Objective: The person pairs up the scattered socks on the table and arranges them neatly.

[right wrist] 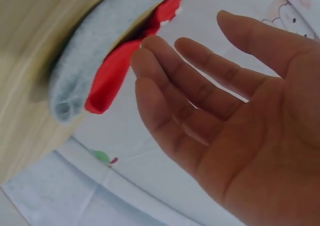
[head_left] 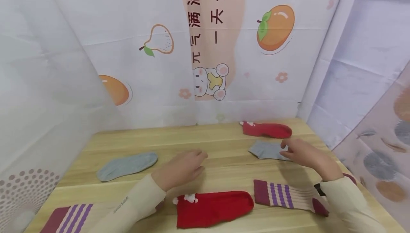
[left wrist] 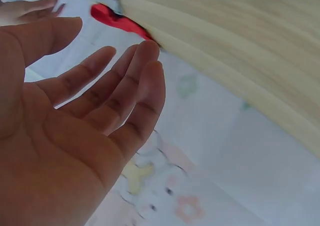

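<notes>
My right hand hovers over the grey sock at the right, covering its toe end in the head view; nothing is in its loosely bent fingers. Just behind lies a red sock with a white trim figure, also seen past the fingertips in the right wrist view. My left hand is over the middle of the table, empty, fingers relaxed and palm visible in the left wrist view. Left of it lies another grey sock. A second red sock lies in front, between the two forearms.
A striped sock with purple bands lies at the front right, close to the right sleeve. Another striped sock at the front left is partly under the left sleeve. Printed white curtains enclose the wooden table at the back and sides.
</notes>
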Available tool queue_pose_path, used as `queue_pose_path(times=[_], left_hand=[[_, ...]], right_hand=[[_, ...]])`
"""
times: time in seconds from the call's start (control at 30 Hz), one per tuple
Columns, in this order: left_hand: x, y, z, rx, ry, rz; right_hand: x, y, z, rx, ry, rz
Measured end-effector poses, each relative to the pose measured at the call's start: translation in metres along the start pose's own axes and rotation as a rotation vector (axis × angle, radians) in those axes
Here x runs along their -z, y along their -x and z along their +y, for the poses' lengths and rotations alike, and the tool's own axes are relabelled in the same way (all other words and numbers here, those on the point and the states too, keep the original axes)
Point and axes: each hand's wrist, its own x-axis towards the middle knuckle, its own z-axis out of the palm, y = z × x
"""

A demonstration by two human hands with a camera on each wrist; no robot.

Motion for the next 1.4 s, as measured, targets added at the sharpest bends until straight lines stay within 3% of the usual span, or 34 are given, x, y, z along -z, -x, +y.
queue_pose_path(times=[0.17, 0.33, 0.6, 0.87, 0.97, 1.2, 1.4], left_hand=[[0.0, -0.022, 0.004, -0.035, -0.052, -0.002], [-0.008, -0.048, 0.001, -0.01, -0.048, -0.046], [-0.031, -0.127, -0.006, -0.041, -0.068, -0.085], [-0.06, -0.185, -0.01, -0.103, -0.179, -0.073], [-0.07, -0.195, -0.01, -0.099, -0.162, -0.054], [-0.078, -0.21, -0.012, 0.024, -0.054, -0.086], [-0.091, -0.227, -0.02, 0.067, -0.06, -0.096]], right_hand=[[-0.001, -0.01, -0.004, -0.015, 0.008, 0.012], [-0.003, -0.012, -0.002, -0.011, 0.008, 0.044], [0.007, 0.006, 0.019, -0.013, 0.124, 0.189], [-0.001, 0.009, 0.027, -0.055, 0.126, 0.184], [-0.006, 0.004, 0.029, -0.056, 0.123, 0.181], [-0.01, -0.016, 0.037, -0.038, 0.127, 0.174], [-0.01, -0.028, 0.046, -0.072, 0.126, 0.15]])
